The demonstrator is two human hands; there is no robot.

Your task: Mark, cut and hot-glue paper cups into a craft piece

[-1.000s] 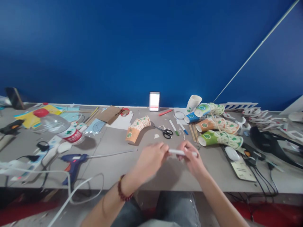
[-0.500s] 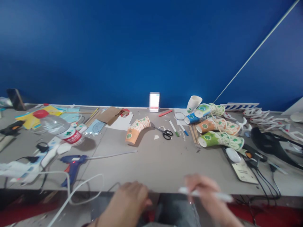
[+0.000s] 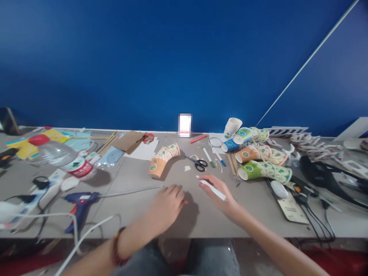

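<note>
White and slim, a pen (image 3: pixel 217 192) sits in the right hand (image 3: pixel 229 206) of a person at a cluttered worktop (image 3: pixel 212 226), in the head view. The hand is closed narrowly round the barrel, whose thin end points away and to the left. The left hand (image 3: pixel 167 205) hovers opposite, palm down, its fingers close together and slightly blurred; whether anything is tucked beneath them cannot be told.

Both hands, a moment ago drawn back to the near edge, are now farther in over the worktop. The pen, earlier between the two, is gripped by the right alone, apart from the left and leaving that hand off the barrel.

Beyond the hands lie black-handled scissors (image 3: pixel 201 165), a paper scrap (image 3: pixel 187 168) and a bent stack of orange and patterned cups (image 3: pixel 158 167). Green-capped (image 3: pixel 209 158) and blue-capped (image 3: pixel 221 159) markers rest just beside the scissors, near more joined cups (image 3: pixel 253 170) at right. At left are a blue glue gun (image 3: pixel 82 201), a thin rod (image 3: pixel 130 191) at its back end, and a red-capped bottle (image 3: pixel 61 155).
</note>
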